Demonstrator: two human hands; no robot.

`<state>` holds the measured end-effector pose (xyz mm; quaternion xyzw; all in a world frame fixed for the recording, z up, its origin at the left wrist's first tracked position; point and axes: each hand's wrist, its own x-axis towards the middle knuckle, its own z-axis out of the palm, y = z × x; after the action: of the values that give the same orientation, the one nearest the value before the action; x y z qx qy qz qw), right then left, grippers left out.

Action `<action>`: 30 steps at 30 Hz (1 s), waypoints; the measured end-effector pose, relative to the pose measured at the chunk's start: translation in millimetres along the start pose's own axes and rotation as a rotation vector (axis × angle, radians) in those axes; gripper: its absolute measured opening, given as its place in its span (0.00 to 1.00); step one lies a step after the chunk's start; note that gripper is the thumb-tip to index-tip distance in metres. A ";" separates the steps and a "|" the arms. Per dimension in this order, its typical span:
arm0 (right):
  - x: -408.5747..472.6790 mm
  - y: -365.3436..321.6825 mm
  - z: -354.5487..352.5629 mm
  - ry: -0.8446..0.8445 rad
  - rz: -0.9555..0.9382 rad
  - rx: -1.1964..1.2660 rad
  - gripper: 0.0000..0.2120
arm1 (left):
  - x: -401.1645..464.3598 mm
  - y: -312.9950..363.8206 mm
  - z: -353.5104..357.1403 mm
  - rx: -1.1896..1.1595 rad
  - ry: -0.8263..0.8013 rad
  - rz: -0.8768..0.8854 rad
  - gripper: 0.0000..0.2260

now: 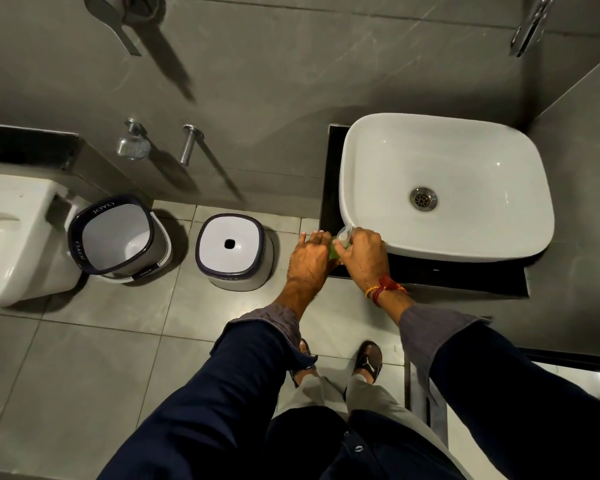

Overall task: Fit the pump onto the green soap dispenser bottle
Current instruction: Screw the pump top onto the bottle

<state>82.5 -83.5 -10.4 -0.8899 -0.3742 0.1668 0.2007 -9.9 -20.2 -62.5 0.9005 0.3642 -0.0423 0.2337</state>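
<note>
The bottle (332, 250) stands at the front-left corner of the black counter (465, 278), close to both edges, with the white basin (444, 188) just beside it at 2 o'clock. Bare floor tiles (118, 341) spread out at 9 o'clock, well short of the stool (234, 252) and the bucket (118, 237).

Only a sliver of green bottle shows between the hands; a clear pump (345, 233) sits at its top.

The left hand (309, 259) wraps the bottle's side, fingers curled round it. The right hand (364, 254) comes from 5 o'clock, fingers closed on the pump from above. Both forearms reach forward, sleeves pushed back.
</note>
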 end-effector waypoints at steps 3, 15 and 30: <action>-4.3 0.1 2.5 -0.016 0.021 0.019 0.17 | -1.2 -0.4 -0.4 0.005 -0.009 -0.001 0.28; 16.8 21.1 -35.1 -0.186 -0.509 -0.189 0.33 | 1.5 -3.5 -2.5 -0.001 -0.004 0.005 0.30; 4.4 7.4 -4.5 -0.080 -0.132 -0.256 0.20 | 0.3 -2.2 -1.0 -0.012 0.000 -0.008 0.30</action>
<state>91.9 -86.1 -10.7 -0.8743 -0.4577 0.1395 0.0808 -11.2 -18.2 -62.5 0.8976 0.3682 -0.0414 0.2388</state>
